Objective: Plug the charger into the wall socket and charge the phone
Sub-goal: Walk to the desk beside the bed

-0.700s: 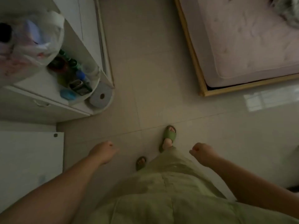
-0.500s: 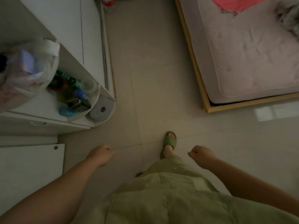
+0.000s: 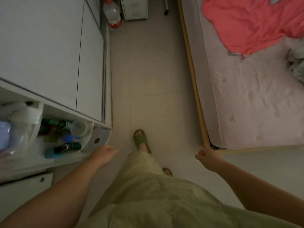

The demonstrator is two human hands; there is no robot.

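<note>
No charger, phone or wall socket shows in the head view. My left hand (image 3: 102, 153) hangs in a loose fist beside the rounded end of a white shelf unit (image 3: 98, 140), holding nothing. My right hand (image 3: 204, 156) is also curled shut and empty, level with the corner of the bed frame (image 3: 203, 134). Between them are my green trousers and green slippers (image 3: 140, 139) on the tiled floor.
A white wardrobe (image 3: 49, 46) lines the left side, with bottles and a plastic cup (image 3: 79, 128) on its open shelf and a plastic bag (image 3: 18, 125). The bed with a pink mattress and red cloth (image 3: 246, 25) fills the right. A water bottle (image 3: 112, 14) and a small white cabinet (image 3: 134, 8) stand at the aisle's far end.
I have walked forward into the aisle between wardrobe and bed. The shelf and bed corner slid down the frame, and the bottle, cabinet and red cloth came into sight. Both fists stay closed.
</note>
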